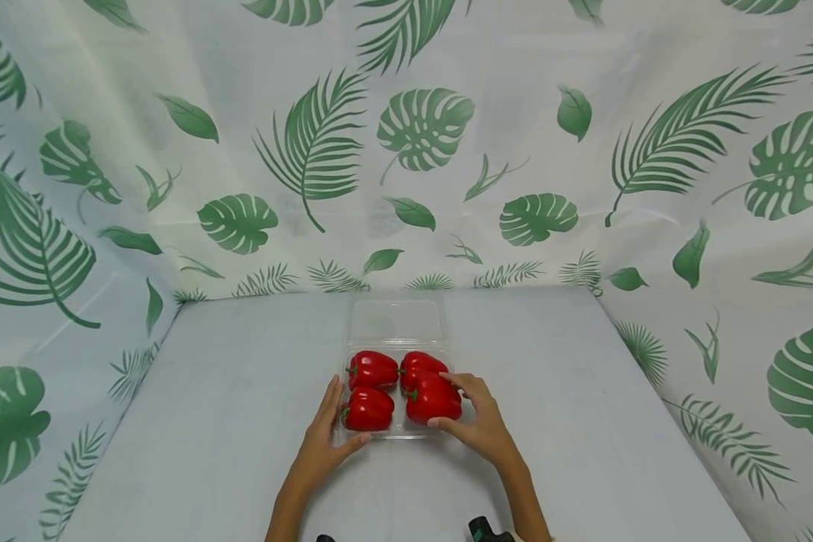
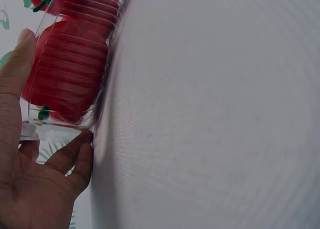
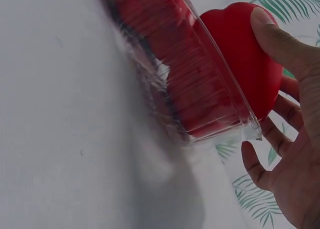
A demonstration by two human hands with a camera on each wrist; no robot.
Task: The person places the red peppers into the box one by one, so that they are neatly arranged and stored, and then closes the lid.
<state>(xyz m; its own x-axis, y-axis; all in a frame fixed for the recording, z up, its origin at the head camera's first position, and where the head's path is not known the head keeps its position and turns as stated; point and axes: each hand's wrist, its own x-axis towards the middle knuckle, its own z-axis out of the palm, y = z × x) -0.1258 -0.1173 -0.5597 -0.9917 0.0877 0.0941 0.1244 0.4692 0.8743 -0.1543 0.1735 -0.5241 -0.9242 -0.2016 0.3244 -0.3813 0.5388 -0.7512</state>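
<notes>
A clear plastic clamshell container (image 1: 396, 320) lies on the table with its lid folded back, away from me. Inside it are a red bell pepper at the back left (image 1: 377, 369), one at the front left (image 1: 371, 410) and one at the back right (image 1: 420, 363). My right hand (image 1: 482, 427) holds another red bell pepper (image 1: 439, 403) between thumb and fingers over the front right part; in the right wrist view this pepper (image 3: 240, 54) stands partly above the rim. My left hand (image 1: 320, 446) rests along the container's left side, fingers extended, thumb at the front edge.
A pale table (image 1: 244, 361) lies under the container. Behind it and at both sides hangs a white curtain (image 1: 488, 90) printed with green leaves. A dark object (image 1: 482, 528) shows at the bottom edge beside my right forearm.
</notes>
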